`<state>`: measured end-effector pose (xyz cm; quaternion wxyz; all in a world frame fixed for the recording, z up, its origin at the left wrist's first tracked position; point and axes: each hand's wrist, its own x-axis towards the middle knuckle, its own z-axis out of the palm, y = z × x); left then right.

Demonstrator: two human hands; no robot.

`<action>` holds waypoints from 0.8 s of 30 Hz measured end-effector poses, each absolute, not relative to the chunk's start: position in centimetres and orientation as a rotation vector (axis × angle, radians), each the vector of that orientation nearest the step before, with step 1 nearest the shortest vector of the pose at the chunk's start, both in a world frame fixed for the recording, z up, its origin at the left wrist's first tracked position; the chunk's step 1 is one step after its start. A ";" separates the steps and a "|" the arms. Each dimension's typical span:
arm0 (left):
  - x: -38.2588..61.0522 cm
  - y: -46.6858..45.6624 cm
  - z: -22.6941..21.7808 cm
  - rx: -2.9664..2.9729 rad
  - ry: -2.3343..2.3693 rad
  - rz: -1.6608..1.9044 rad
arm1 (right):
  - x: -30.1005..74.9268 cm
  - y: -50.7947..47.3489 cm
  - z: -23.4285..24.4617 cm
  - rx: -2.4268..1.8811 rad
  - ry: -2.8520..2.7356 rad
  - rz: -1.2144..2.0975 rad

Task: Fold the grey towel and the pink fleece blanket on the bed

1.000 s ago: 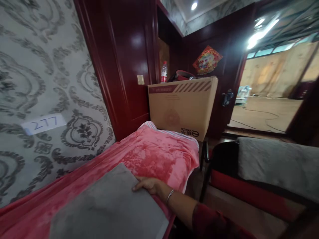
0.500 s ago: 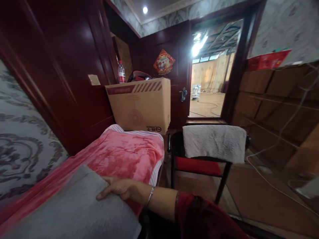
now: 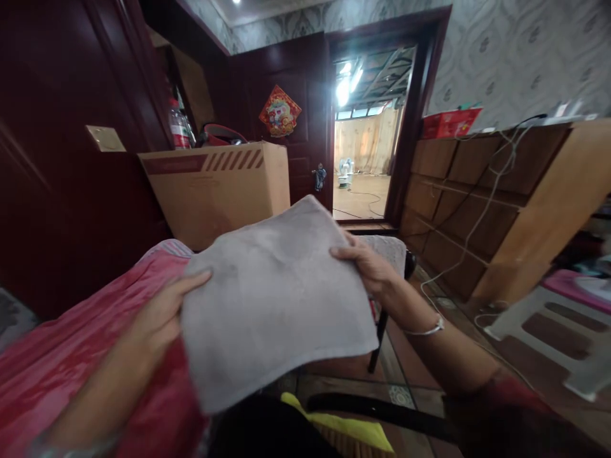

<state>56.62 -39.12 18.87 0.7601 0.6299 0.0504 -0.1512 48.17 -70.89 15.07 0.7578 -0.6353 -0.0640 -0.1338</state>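
The main change is that both hands are now on the cloth [image 3: 277, 299]. Half a second ago only the right hand [image 3: 370, 264] showed, holding it over the pink blanket [image 3: 38, 375] in the lower left; the left hand [image 3: 165, 312] has since come into view at the opposite side. The view has also swung to the right, and the cloth now fills the centre of the frame.

The right hand pinches the cloth's right edge, thumb on the upper face and fingers tucked behind. The left hand has its thumb over the left edge; its fingers are blurred and partly hidden below, but it too appears closed on the cloth. Held between them, the cloth is spread into a broad panel, one corner pointing up toward the doorway and the lower edge curving freely. That suggests the person now controls it from two sides rather than one, so its shape and tilt can be adjusted evenly.

The blanket lies behind the left hand. The carton [image 3: 214, 191] stands in the upper left, beyond the cloth. Just past the right hand, a towel [image 3: 387, 247] is partly covered from view. A white stool [image 3: 556, 324] stands at the right edge.
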 end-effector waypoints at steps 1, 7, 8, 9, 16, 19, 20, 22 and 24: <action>57.4 -41.8 19.6 1.354 0.041 -0.397 | 47.7 -73.1 15.4 -1.420 -0.097 -0.356; 61.9 -56.3 21.7 1.278 -0.316 -0.465 | 46.6 -84.4 16.1 -1.519 0.111 -0.648; 62.7 -57.9 21.5 1.283 -0.348 -0.470 | 46.6 -85.8 15.8 -1.547 0.126 -0.670; 63.5 -59.4 21.2 1.296 -0.380 -0.472 | 46.7 -87.2 15.5 -1.574 0.138 -0.679; 67.5 -64.0 16.5 1.605 -0.357 -0.394 | 47.8 -92.1 11.5 -1.611 0.338 -0.582; 68.1 -63.8 15.7 1.606 -0.380 -0.432 | 48.0 -92.6 10.5 -1.598 0.316 -0.621; 68.2 -63.7 15.6 1.606 -0.389 -0.443 | 48.0 -92.7 10.4 -1.607 0.309 -0.630; 68.2 -63.6 15.7 1.608 -0.404 -0.454 | 48.1 -92.9 10.4 -1.632 0.298 -0.647; 68.2 -63.5 15.7 1.613 -0.415 -0.444 | 48.1 -93.1 10.5 -1.658 0.296 -0.710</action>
